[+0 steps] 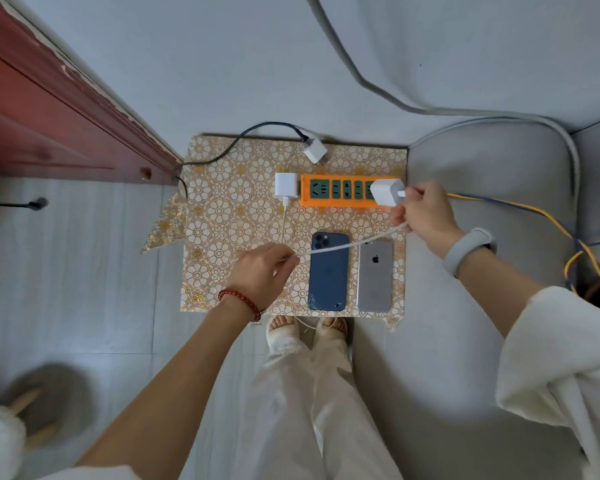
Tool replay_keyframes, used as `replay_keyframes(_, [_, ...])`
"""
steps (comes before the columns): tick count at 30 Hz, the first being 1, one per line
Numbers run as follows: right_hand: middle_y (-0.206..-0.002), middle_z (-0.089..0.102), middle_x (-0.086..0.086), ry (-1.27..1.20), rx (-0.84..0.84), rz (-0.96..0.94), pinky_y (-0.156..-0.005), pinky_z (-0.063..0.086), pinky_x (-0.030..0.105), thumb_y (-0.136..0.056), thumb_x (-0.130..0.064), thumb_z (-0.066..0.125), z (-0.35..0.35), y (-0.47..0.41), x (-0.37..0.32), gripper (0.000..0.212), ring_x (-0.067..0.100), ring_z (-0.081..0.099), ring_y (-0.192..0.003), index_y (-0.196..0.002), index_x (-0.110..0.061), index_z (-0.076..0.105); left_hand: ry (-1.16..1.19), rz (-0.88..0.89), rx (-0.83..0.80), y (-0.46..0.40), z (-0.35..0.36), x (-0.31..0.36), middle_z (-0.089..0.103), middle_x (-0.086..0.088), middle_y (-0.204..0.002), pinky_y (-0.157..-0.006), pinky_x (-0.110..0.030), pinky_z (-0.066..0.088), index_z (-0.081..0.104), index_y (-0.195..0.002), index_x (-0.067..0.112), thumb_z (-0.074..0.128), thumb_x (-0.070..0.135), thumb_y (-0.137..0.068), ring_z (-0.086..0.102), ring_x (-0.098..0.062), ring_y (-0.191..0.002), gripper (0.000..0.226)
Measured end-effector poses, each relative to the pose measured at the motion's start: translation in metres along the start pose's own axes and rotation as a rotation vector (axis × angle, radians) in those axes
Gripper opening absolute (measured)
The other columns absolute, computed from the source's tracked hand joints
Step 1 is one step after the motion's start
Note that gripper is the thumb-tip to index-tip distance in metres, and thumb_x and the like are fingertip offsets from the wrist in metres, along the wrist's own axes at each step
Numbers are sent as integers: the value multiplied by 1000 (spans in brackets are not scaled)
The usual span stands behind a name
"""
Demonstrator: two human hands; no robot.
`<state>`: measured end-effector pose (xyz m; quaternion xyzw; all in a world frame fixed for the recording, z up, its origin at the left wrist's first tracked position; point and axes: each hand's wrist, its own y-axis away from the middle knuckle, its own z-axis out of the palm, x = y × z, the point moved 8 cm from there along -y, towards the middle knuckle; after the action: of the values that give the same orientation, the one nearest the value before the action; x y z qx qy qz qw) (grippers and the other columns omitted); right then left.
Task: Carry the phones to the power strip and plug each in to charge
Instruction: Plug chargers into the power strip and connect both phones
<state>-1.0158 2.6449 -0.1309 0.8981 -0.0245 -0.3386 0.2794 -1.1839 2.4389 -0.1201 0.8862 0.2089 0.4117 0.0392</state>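
1. Orange power strip (340, 195) sits at far edge of patterned mat (229, 216); its R end is hidden behind a white charger (388, 191).
2. R hand (426, 218) pinches that charger's cable end, holding it over the strip; can't tell if prongs are in.
3. L hand (262, 271) pinches the white cable (329, 250), stretched across blue phone (328, 271).
4. Grey phone (375, 276) lies just beside it, both face down.
5. Second charger (285, 186) lies w/ prongs out, left of strip.
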Motion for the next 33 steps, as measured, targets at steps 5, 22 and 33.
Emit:
replay_keyframes(5, [-81, 60, 14, 37, 23, 0, -33, 44, 24, -92, -9, 36, -11, -17, 13, 17, 22, 58, -51, -84, -8, 51, 21, -69, 145, -14, 2, 15, 66, -10, -83, -62, -36, 52, 66, -92, 8, 52, 22, -89, 57, -23, -69, 19])
replay_keyframes(22, [-101, 66, 26, 262, -35, -166, -83, 51, 50, -88, -6, 45, -6, -41, 2, 22, 42, 63, -91, -95, 6, 62, -70, -352, 240, -16, 14, -5, 55, -6, -74, -56, -28, 40, 66, -93, 12, 49, 26, -91, 49, -23, -64, 22])
replay_keyframes(33, [-86, 65, 13, 40, -133, -196, -61, 53, 28, -90, -9, 38, 10, -41, -19, 29, 12, 62, -62, -100, 1, 63, -35, -434, 282, -10, 5, -26, 52, -2, -68, -52, -25, 33, 62, -80, 9, 48, 26, -91, 48, -23, -61, 25])
